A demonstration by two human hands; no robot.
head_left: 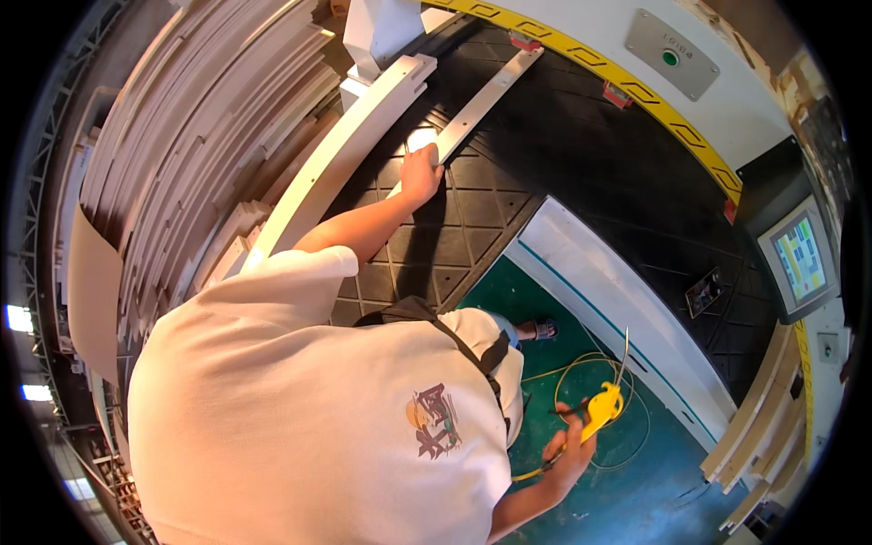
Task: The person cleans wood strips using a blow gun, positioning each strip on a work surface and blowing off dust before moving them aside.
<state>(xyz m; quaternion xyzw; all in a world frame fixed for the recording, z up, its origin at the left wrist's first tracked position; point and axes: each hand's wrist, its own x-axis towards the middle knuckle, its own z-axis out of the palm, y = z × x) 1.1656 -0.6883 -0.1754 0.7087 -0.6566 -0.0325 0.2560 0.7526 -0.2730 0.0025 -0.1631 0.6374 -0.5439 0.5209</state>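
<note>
My left hand reaches forward over the dark machine bed, its fingers closed round a narrow pale wooden strip. The strip slants away toward the yellow-edged beam, with small dark holes along it. To its left lies a thicker pale wooden beam with a notched far end. Low on the right, my right hand grips a yellow air blow gun, whose thin bent metal nozzle points upward. A yellow hose loops near it above the green floor.
Long boards are stacked high at the left. A white machine beam with yellow edging and a green button arches across the far side. At the right are a touchscreen panel, a phone on the bed, and more wooden strips.
</note>
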